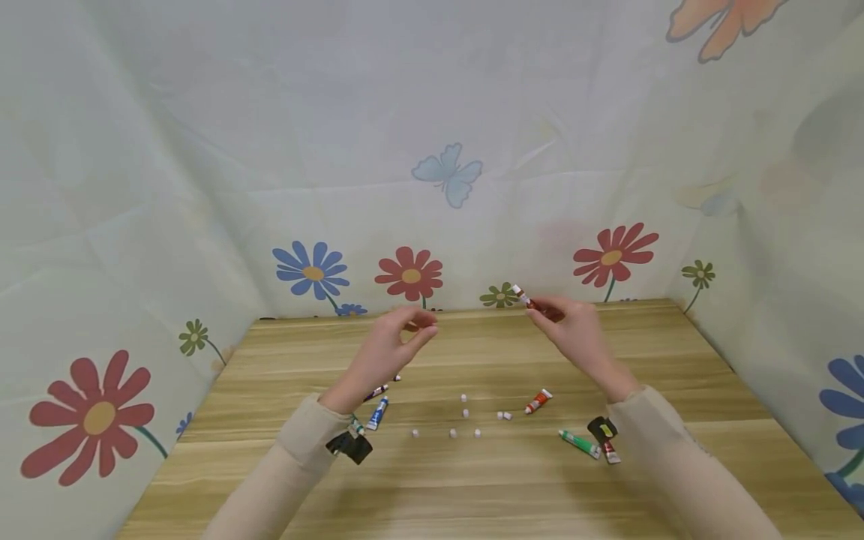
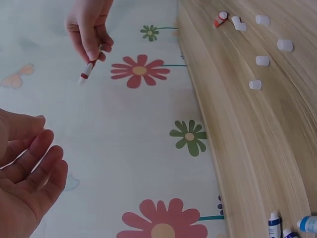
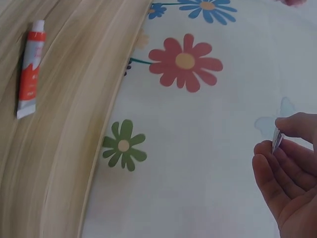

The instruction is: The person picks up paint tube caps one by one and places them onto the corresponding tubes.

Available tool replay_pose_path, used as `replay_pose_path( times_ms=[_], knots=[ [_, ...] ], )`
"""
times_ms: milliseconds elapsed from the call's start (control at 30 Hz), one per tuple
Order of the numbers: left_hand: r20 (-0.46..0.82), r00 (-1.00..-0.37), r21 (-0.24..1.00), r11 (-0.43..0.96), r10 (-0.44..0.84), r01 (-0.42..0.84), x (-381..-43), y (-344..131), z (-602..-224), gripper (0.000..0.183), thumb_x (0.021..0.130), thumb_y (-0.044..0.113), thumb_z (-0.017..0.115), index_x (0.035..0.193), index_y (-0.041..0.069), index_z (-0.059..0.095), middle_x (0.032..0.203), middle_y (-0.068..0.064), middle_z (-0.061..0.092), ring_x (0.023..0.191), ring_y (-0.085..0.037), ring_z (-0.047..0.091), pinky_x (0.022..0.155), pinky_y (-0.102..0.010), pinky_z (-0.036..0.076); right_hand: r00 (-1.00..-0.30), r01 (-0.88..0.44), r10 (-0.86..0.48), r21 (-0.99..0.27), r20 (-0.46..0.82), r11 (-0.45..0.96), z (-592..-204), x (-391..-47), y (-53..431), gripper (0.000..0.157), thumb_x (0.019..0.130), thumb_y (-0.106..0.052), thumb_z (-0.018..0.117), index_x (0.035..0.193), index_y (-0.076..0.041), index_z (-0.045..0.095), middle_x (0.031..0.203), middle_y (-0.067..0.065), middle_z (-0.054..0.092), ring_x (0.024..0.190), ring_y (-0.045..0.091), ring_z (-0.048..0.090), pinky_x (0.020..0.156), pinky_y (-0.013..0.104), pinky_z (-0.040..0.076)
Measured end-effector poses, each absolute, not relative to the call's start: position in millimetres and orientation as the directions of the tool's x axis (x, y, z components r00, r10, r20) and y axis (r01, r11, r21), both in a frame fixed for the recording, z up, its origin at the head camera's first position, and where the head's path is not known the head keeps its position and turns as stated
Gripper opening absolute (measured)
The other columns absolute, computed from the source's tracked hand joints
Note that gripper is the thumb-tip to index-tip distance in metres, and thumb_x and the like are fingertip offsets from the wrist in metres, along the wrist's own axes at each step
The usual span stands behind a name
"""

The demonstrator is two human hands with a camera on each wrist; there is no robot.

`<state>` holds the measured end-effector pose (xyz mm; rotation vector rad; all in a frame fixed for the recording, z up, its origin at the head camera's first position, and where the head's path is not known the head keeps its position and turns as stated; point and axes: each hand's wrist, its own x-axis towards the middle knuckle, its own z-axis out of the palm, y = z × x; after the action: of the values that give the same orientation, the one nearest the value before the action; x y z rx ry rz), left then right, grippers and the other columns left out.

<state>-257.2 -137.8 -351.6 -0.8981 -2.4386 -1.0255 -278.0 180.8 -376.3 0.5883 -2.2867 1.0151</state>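
Observation:
My right hand [image 1: 570,330] is raised over the far part of the table and pinches a paint tube [image 1: 523,298] between thumb and fingers. The tube has a white tip and a dark red band, and points up and to the left. In the right wrist view only its flat silver end [image 3: 277,141] shows past the fingers. My left hand [image 1: 394,341] hovers to the left at similar height, fingers loosely curled, thumb close to the index finger. No object shows between them in the left wrist view, where the hand [image 2: 29,168] faces the camera.
Several small white caps [image 1: 453,433] lie scattered mid-table. To their right are an orange-red tube [image 1: 538,401], a green tube [image 1: 579,443] and a dark red tube [image 1: 611,452]. Blue [image 1: 378,413] and purple [image 1: 376,392] tubes lie left. A flowered cloth [image 1: 337,187] hangs behind the table.

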Motion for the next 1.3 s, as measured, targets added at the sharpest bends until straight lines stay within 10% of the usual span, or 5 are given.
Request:
replay_pose_path(
  times_ms=[1300],
  knots=[
    [0.282, -0.893, 0.504, 0.738, 0.351, 0.450, -274.4, -200.9, -410.0, 0.013, 0.095, 0.016, 0.072, 0.107, 0.009, 0.070, 0.097, 0.000, 0.069, 0.090, -0.015, 0.063, 0.083, -0.039, 0.056, -0.919, -0.303, -0.083, -0.554, 0.386, 0.775, -426.3, -323.5, 243.9, 0.024, 0.098, -0.015, 0.066, 0.109, 0.006, 0.073, 0.097, 0.020, 0.073, 0.073, 0.024, 0.061, 0.064, 0.038, 0.050]
  ],
)
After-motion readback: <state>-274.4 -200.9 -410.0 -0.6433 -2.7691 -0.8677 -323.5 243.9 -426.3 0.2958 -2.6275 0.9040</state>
